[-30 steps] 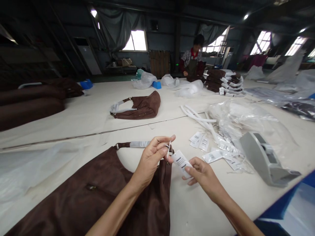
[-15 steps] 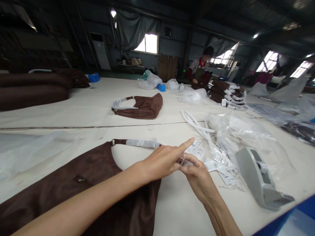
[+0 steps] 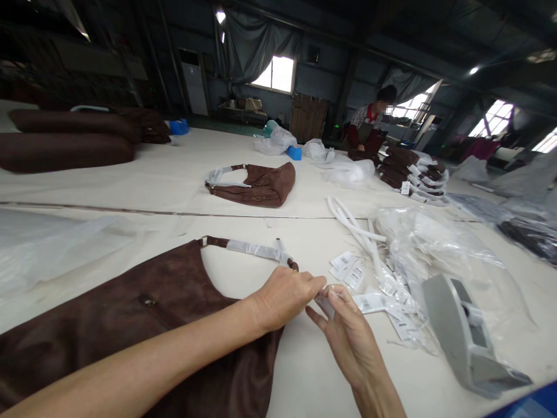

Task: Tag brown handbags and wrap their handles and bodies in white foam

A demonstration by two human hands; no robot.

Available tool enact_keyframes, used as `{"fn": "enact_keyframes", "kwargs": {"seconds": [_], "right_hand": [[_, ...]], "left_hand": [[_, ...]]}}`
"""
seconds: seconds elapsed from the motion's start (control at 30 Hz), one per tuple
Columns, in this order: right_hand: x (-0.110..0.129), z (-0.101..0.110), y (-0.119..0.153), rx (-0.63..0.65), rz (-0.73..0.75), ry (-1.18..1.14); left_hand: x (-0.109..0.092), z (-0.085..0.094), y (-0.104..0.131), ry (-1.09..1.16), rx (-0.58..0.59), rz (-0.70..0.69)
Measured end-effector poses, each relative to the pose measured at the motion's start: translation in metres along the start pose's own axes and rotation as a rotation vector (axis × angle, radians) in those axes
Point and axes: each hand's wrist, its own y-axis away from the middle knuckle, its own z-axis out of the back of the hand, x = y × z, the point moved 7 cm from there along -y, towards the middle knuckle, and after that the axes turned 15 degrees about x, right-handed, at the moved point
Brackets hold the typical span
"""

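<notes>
A large brown bag (image 3: pixel 174 290) lies at the front left, its strap (image 3: pixel 255 248) wrapped in white film. My left hand (image 3: pixel 285 296) reaches over the bag's right side with its fingers closed; what they pinch is too small to make out. Touching its fingertips, my right hand (image 3: pixel 346 316) has thumb and fingers on a small whitish tag (image 3: pixel 324 303). Beyond my hands, printed white tags (image 3: pixel 348 270) lie loose on the table.
A grey tape dispenser (image 3: pixel 465 337) stands at the right, near clear plastic bags (image 3: pixel 439 244) and white foam strips (image 3: pixel 352 223). Further back are a smaller brown bag (image 3: pixel 265 186), stacked brown bags (image 3: pixel 409 168) and a person (image 3: pixel 368 125) across the table (image 3: pixel 174 168).
My left index finger, stretched out before, is now curled in. A whitish tag shows between my hands. The view has shifted slightly, and the loose tags are less covered.
</notes>
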Motion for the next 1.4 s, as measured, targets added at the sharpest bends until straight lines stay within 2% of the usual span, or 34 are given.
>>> {"fn": "enact_keyframes", "kwargs": {"seconds": [0.17,0.3,0.4,0.57,0.77,0.87,0.93,1.1,1.3,1.4], "right_hand": [[-0.002,0.015,0.003,-0.122,0.009,0.055],[-0.012,0.032,0.002,-0.169,0.014,-0.066],[-0.017,0.037,-0.001,-0.16,0.04,-0.134],[-0.021,0.032,-0.004,-0.15,0.022,-0.169],[-0.02,0.037,-0.005,-0.194,0.093,-0.139],[-0.029,0.042,-0.01,-0.187,0.029,-0.286],[-0.031,0.041,-0.014,-0.151,0.013,-0.346],[-0.03,0.033,-0.017,-0.053,0.095,-0.376],[-0.055,0.042,-0.018,-0.168,0.003,-0.558],[-0.061,0.046,-0.018,-0.207,0.023,-0.429]], "left_hand": [[0.004,-0.001,0.008,-0.105,-0.092,-0.017],[0.0,-0.001,0.012,-0.138,-0.146,-0.106],[0.003,-0.002,0.015,-0.149,-0.184,-0.07],[0.016,-0.007,0.016,0.092,-0.183,-0.024],[0.035,-0.013,0.012,0.396,-0.162,0.196],[0.036,-0.016,0.011,0.458,-0.118,0.182],[0.035,-0.016,0.011,0.463,-0.135,0.138],[0.043,-0.017,0.015,0.602,-0.213,0.099],[0.057,-0.026,0.02,0.905,-0.229,0.157],[0.065,-0.028,0.02,1.09,-0.267,0.215]]}}
